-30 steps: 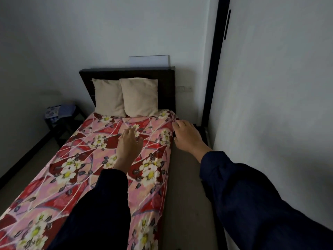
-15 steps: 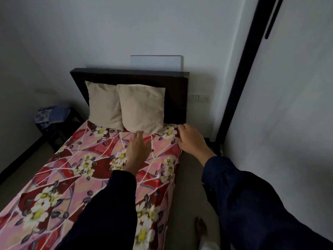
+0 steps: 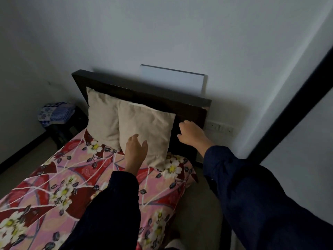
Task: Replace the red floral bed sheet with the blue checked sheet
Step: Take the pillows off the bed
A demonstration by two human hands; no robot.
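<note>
The red floral sheet (image 3: 75, 179) covers the bed. Two beige pillows lean on the dark headboard (image 3: 191, 107): the near pillow (image 3: 151, 127) and the far pillow (image 3: 102, 116). My left hand (image 3: 136, 152) reaches with relaxed fingers to the near pillow's lower edge, touching or just short of it. My right hand (image 3: 191, 132) hovers beside that pillow's right edge, in front of the headboard, fingers loosely curled and holding nothing. The folded blue checked sheet (image 3: 55, 113) lies on a dark stool at the bed's far left.
A dark stool (image 3: 66, 129) stands left of the bed by the wall. A white panel (image 3: 173, 78) leans behind the headboard. A wall socket strip (image 3: 219, 127) sits right of the headboard. A narrow floor strip (image 3: 200, 213) runs between bed and right wall.
Both hands left the sheet's top right corner and rose toward the near pillow. I moved closer to the bed's head.
</note>
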